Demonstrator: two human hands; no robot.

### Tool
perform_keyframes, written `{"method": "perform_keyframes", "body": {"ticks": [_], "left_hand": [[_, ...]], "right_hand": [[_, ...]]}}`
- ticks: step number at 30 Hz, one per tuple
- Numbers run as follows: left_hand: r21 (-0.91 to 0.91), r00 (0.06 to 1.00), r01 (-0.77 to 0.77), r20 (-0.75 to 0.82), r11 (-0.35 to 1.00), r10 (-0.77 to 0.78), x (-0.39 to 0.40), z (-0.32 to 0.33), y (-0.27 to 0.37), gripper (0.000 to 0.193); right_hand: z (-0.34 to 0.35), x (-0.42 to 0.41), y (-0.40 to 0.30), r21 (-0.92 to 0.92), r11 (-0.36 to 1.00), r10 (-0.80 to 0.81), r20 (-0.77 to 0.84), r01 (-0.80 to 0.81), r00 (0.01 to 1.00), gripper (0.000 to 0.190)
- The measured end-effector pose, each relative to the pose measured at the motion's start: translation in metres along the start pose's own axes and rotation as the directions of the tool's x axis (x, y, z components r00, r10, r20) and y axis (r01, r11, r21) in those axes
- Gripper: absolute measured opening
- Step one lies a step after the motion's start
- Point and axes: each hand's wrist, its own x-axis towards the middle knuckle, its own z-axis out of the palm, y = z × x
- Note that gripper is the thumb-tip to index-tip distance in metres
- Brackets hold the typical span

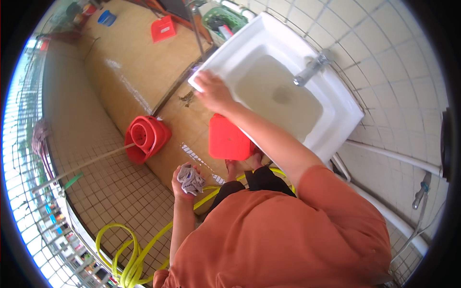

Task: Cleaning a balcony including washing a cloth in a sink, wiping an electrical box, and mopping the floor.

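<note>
A crumpled grey cloth (191, 180) is bunched in my left hand (179, 183), held out at the left of my body. My right hand (215, 93) reaches across to the near left corner of a white ceramic washbasin (248, 46). It lies over the rim, slightly blurred, with nothing visible in it. Cloudy water (259, 90) covers the basin's bottom, and the drain shows dimly through it. A chrome tap (312, 67) juts out over the water from the tiled wall. Below the basin's edge, a red plastic stool (229, 138) stands in front of my feet.
On the floor to the left is a red mop bucket (158, 131) with a wringer; a long pole (90, 163) crosses beside it. A yellow hose (135, 264) coils at lower left. Farther off are a red dustpan (163, 29), a blue bucket (106, 18) and a green basket (230, 16).
</note>
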Motion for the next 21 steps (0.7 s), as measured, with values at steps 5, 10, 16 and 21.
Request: {"method": "perform_keyframes", "body": {"ticks": [5,10,16,21], "left_hand": [[0.061,0.999,-0.022,-0.043,0.998,0.025,-0.003,-0.005,0.003,0.036],[0.014,0.999,0.033,-0.029,0.999,-0.032,0.001,-0.002,0.006,0.036],[0.075,0.997,0.048,0.060,0.996,-0.052,0.010,0.009,0.005,0.036],[0.102,0.999,0.024,0.028,0.995,-0.027,0.011,0.006,0.010,0.034]], "right_hand": [[-0.004,-0.046,0.009,-0.104,0.995,0.012,0.030,-0.009,0.999,0.051],[-0.078,-0.127,0.050,-0.053,0.767,0.556,0.553,-0.640,0.621,0.043],[-0.167,-0.184,0.088,-0.594,0.672,0.740,0.521,-0.443,0.425,0.027],[-0.230,-0.188,0.092,-0.296,0.604,0.793,0.130,-0.740,0.595,0.018]]}}
